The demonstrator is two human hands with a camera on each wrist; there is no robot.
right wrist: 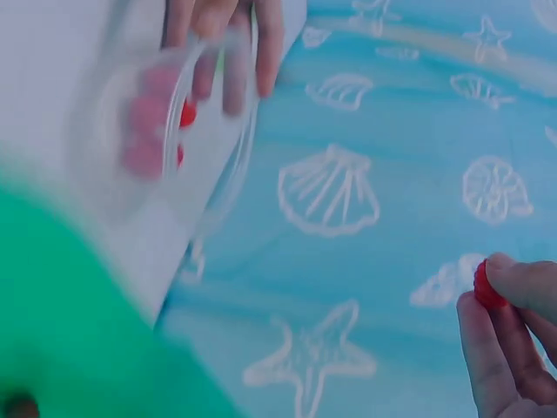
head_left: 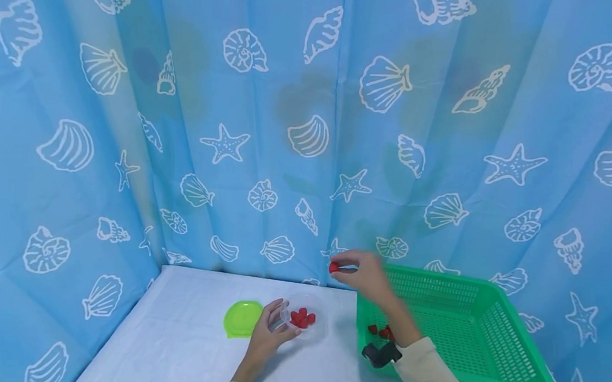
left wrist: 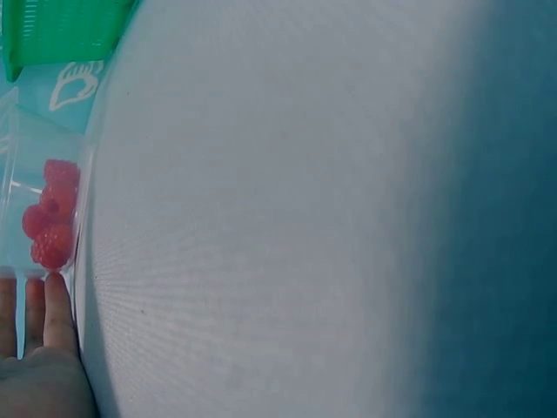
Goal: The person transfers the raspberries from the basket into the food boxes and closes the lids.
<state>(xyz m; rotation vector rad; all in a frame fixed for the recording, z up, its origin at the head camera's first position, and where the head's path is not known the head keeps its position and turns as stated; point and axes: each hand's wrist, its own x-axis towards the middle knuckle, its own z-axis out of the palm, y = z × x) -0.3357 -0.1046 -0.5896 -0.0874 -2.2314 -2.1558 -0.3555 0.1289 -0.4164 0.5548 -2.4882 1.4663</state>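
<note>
Between the thumb and fingertips of my right hand (head_left: pixel 367 275) a red raspberry (right wrist: pixel 488 286) is pinched, held up beside the far left corner of the green basket (head_left: pixel 481 321). My left hand (head_left: pixel 266 335) holds a clear plastic container (head_left: pixel 321 319) by its left side, thumb in front and fingers behind. Several raspberries (left wrist: pixel 54 213) lie together inside that container, which stands on the white table. A few more raspberries (head_left: pixel 373 329) are at the left end of the basket, partly hidden by my right forearm.
A lime-green lid (head_left: pixel 242 318) lies on the white tablecloth (head_left: pixel 178 348) behind my left hand. Blue curtains (head_left: pixel 281 157) with white shell prints hang close behind the table and along its left side. The basket's raised walls border the right.
</note>
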